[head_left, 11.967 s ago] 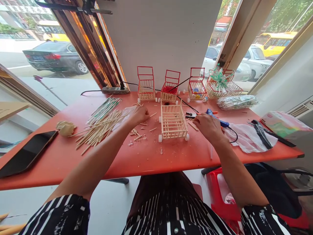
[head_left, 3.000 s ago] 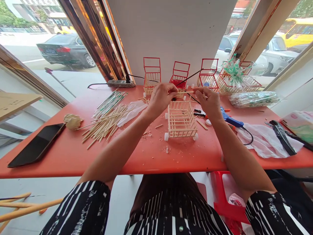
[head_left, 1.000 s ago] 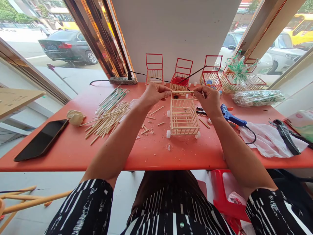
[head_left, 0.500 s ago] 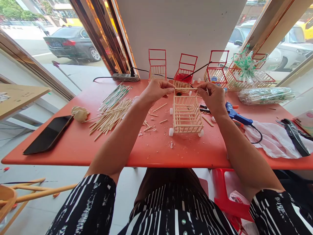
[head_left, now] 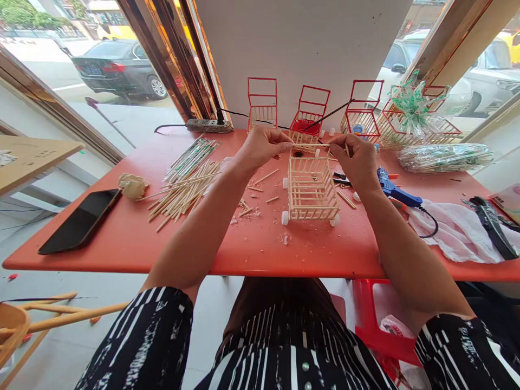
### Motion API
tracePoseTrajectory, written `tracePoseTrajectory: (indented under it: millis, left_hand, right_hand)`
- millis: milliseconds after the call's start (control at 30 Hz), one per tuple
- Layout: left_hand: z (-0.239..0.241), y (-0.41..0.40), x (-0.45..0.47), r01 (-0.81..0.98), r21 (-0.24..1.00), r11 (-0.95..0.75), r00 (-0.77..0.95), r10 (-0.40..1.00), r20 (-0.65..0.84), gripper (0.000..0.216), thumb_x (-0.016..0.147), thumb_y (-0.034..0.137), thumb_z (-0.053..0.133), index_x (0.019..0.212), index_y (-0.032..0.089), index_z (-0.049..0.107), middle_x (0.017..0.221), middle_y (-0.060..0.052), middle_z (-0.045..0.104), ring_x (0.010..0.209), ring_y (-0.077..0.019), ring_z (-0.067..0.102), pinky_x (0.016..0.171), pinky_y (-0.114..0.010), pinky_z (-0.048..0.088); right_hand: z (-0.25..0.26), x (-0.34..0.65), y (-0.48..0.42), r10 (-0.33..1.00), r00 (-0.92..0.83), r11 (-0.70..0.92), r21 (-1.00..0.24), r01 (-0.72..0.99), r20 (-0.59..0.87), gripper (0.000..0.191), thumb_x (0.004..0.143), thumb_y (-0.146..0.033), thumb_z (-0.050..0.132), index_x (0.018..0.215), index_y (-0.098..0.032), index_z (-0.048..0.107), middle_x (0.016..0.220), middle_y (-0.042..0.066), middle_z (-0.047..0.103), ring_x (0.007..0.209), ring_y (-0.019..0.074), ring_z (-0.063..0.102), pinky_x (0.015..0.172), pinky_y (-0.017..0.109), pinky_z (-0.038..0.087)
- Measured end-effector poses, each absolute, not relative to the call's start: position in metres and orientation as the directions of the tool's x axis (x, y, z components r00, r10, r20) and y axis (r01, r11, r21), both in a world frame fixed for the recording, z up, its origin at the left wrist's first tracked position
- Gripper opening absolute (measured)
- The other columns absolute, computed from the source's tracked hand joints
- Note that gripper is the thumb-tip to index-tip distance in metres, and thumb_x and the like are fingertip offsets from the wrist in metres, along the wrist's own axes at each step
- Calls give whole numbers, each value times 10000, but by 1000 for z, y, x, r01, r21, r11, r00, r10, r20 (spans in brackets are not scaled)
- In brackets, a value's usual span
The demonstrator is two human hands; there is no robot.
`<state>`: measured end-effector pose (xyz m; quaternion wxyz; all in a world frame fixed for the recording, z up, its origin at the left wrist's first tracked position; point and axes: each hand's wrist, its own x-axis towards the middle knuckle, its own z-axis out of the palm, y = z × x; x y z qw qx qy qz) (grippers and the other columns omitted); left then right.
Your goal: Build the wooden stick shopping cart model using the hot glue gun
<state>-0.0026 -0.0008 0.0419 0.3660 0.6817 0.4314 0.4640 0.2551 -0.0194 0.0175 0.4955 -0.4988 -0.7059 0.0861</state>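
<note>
A thin wooden stick (head_left: 311, 144) runs level between my two hands at the far end of a small wooden stick cart. My left hand (head_left: 264, 147) pinches its left end between thumb and fingers. At the other end, my right hand (head_left: 358, 161) is closed on the stick, with a short pale piece also showing between its fingers. The little cart (head_left: 312, 208) stands upright on white wheels just below my hands, its slatted basket facing up. Whether the stick touches the cart's rear posts I cannot tell.
Loose wooden sticks (head_left: 184, 197), wrapped sticks (head_left: 193, 157) and a phone (head_left: 81, 222) lie left. Several red-trimmed carts (head_left: 262, 103) line the wall. Right are a blue glue gun (head_left: 396, 194), a packaged bundle (head_left: 444, 158), white cloth (head_left: 459, 233) and black-handled pliers (head_left: 491, 227). Scraps dot the red table (head_left: 244, 260).
The view has shifted very slightly. Both hands keep their hold on the stick above the cart's far end, almost unmoved.
</note>
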Motion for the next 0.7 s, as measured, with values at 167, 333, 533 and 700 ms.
tracePoseTrajectory:
  millis: [167, 333, 533, 700]
  left_hand:
    - [41, 0, -2, 254, 900, -354, 197, 930, 310, 76, 854, 86, 769, 816, 145, 797, 730, -36, 713, 691, -129, 648, 675, -268, 567]
    - [37, 3, -2, 253, 891, -376, 206, 921, 330, 58, 842, 98, 764, 834, 149, 788, 707, -28, 719, 677, -119, 641, 631, -227, 552]
    - [39, -1, -3, 254, 886, -387, 211, 916, 340, 49, 846, 101, 765, 827, 139, 789, 730, -44, 734, 678, -122, 640, 627, -241, 555]
    - [40, -3, -2, 245, 891, -382, 209, 918, 336, 74, 855, 87, 756, 811, 142, 779, 707, -36, 720, 668, -123, 641, 648, -249, 556]
  right_hand:
    - [16, 256, -19, 785, -5, 490, -616, 616, 620, 83, 939, -308, 711, 898, -251, 755, 676, -18, 510, 635, 146, 384, 642, 337, 375]
    - [17, 255, -21, 778, 5, 484, -606, 632, 628, 81, 926, -306, 716, 887, -250, 759, 677, -14, 561, 631, 147, 396, 631, 330, 374]
    - [21, 252, -25, 777, 16, 477, -605, 638, 629, 80, 906, -230, 697, 871, -244, 768, 639, -32, 521, 601, 134, 351, 626, 323, 342]
    - [22, 251, -26, 773, 23, 472, -598, 648, 634, 83, 900, -245, 695, 852, -243, 762, 606, -33, 477, 591, 140, 368, 606, 319, 324]
